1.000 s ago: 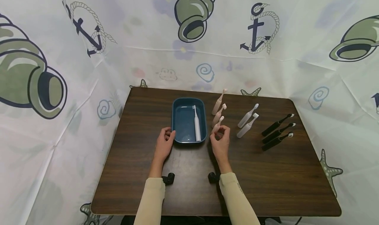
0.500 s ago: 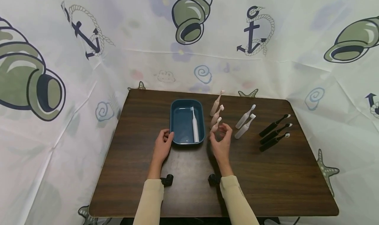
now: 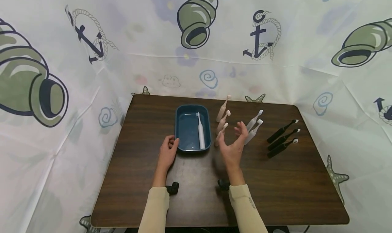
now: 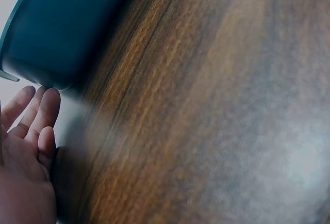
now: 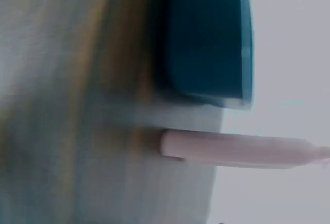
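While the left hand (image 3: 166, 153) steadies the tray (image 3: 178, 124) at center frame, fingers relaxed against its corner, the right hand (image 3: 233, 146) hovers wide, empty, between 3 pink brushes (image 3: 222, 119) and 2 white brushes (image 3: 255, 127).

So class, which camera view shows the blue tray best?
The head view: it shows the whole blue tray from above, with a white toothbrush lying inside and the left hand at its near corner. The left wrist view catches only one outer corner beside the fingers. The right wrist view shows a blurred edge next to a pink toothbrush.
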A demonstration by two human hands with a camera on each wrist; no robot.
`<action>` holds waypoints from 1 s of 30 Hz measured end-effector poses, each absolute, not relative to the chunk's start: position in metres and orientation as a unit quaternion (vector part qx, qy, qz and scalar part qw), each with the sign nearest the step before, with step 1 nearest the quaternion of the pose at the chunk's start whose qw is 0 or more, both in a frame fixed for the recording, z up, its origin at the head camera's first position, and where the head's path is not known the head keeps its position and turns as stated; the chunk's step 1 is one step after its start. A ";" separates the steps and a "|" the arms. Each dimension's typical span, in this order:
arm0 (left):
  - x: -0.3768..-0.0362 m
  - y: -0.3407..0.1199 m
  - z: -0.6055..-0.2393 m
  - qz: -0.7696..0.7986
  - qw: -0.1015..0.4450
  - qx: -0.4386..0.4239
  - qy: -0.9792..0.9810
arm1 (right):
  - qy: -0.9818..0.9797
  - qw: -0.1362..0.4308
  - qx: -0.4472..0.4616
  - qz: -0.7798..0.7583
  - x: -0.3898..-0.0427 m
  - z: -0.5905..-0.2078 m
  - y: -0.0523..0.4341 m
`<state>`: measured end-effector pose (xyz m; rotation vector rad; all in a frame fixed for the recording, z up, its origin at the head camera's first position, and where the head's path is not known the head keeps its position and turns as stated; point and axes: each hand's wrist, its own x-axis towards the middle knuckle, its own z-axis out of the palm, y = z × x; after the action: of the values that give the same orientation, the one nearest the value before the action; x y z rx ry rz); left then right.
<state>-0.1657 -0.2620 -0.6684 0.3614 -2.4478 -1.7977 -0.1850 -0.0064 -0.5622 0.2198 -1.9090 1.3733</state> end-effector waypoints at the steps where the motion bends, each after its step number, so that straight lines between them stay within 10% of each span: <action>1: -0.165 -0.262 -0.668 -0.588 0.042 0.119 -0.799 | -0.746 0.385 0.088 0.536 -0.185 -0.558 -0.008; 30: -0.165 -0.263 -0.668 -0.585 0.032 0.121 -0.802 | -0.783 0.339 0.189 0.486 -0.178 -0.525 -0.060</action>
<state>-0.1649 -0.2628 -0.6683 0.3719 -2.4687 -1.8004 -0.1778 -0.0601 -0.5251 0.4926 -2.0386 1.2655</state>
